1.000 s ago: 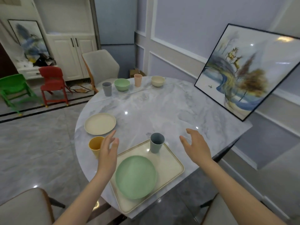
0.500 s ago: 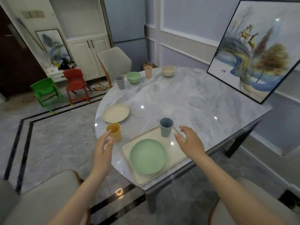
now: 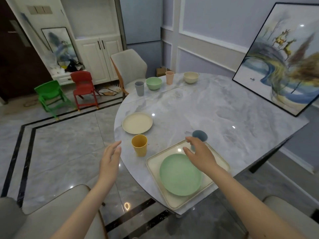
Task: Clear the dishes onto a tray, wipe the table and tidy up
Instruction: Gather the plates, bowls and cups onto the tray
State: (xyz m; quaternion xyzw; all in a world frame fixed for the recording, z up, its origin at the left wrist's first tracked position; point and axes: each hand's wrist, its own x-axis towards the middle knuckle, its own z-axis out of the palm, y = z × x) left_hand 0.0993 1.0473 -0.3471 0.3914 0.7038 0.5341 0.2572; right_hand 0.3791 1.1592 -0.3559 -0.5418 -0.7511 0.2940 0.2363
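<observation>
Marble bench [image 3: 198, 107], person at the near edge. Cream tray [image 3: 153, 163] sits at the near rim, one corner overhanging slightly. Green plate [image 3: 180, 175] lies flat in the tray. Blue cup [image 3: 200, 136] stands upright at the tray's far corner, partly hidden by the right hand [image 3: 198, 156]; can't tell if its base is inside the tray or just on the rim. Right hand is over the tray's far part, fingers spread and slightly bent toward the blue cup, fingertips near or touching its side; blur, so can't call contact, nothing clearly held. Left hand [image 3: 110, 157] is off the bench edge, over the floor, fingers straight and loose, holding nothing, near the yellow cup [image 3: 139, 144] but apart from it. Yellow cup upright on the bench just left of the tray. Cream plate [image 3: 137, 123] flat just beyond it, near the left rim. Far end of the bench, in a row: grey cup [image 3: 139, 88], green bowl [image 3: 153, 83], pink cup [image 3: 169, 77], cream bowl [image 3: 191, 77], all upright. Framed painting [image 3: 283, 61] stands on the bench's right side, leaning on the wall. Beige chair [image 3: 129, 66] at the far end. Red chair [image 3: 83, 87] and green chair [image 3: 50, 95] on the floor by the white cabinet [image 3: 98, 57].
</observation>
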